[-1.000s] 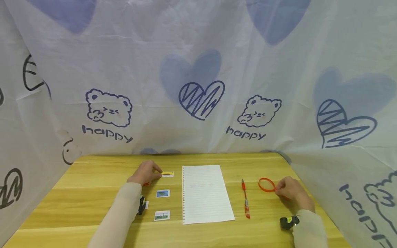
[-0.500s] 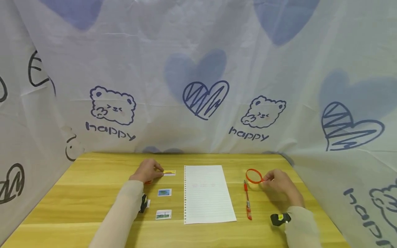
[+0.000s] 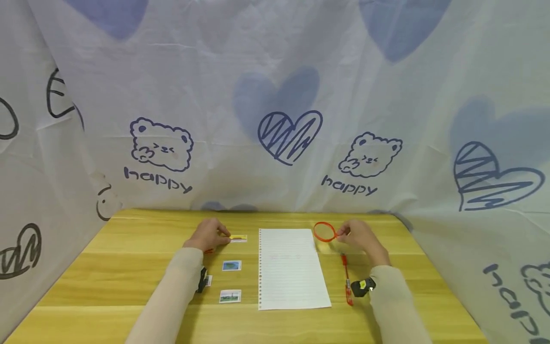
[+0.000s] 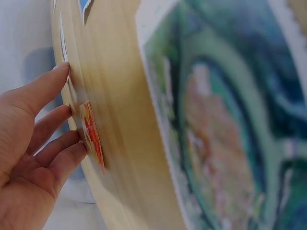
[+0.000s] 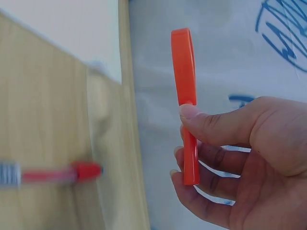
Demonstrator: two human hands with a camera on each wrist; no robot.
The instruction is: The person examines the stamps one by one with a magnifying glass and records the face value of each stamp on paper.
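My right hand holds a red magnifying glass by its handle, thumb on one side and fingers on the other. Its ring is raised above the table near the paper's top right corner. My left hand rests at the left edge of a yellow stamp; the thumb touches it and the fingers are loosely bent. A red-and-yellow stamp lies beside those fingers. Nearer me are a blue stamp and a green landscape stamp. Another stamp is partly hidden by the left wrist camera.
A sheet of lined paper with punched holes lies mid-table. Right of it is a red pen, under the right wrist. Wood-grain table stretches to a printed cloth hanging behind and at both sides.
My right hand has carried the magnifying glass left and away from me, from the table's right side to beside the paper's top corner. My left hand stays at the yellow stamp.
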